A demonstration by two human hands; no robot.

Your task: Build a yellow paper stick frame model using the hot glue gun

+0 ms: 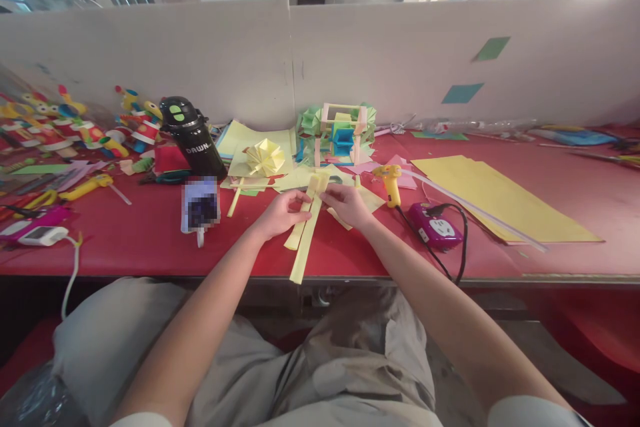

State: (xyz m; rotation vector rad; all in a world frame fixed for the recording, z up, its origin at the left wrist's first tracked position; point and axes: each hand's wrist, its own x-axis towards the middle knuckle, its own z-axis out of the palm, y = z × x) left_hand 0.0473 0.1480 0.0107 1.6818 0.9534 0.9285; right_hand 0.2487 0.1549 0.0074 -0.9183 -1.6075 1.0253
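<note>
Two long yellow paper strips (306, 240) lie almost side by side between my hands, their near ends reaching toward the table's front edge. My left hand (286, 213) is closed on the strips from the left, thumb and fingers at their edge. From the right, my right hand (349, 205) pinches the strips near their far end. Just behind them lie yellow paper pieces and a pair of scissors, partly covered. A folded yellow paper fan flower (266, 157) rests to the left, with a rolled yellow paper stick (235, 198) near it.
A yellow glue gun (389, 183) stands right of my hands, beside a purple power socket (436, 225) with a black cord. Yellow sheets (500, 197) lie farther right. A black bottle (193, 140) and a blurred phone-like object (201, 205) are left. A paper lantern frame (343, 133) stands behind.
</note>
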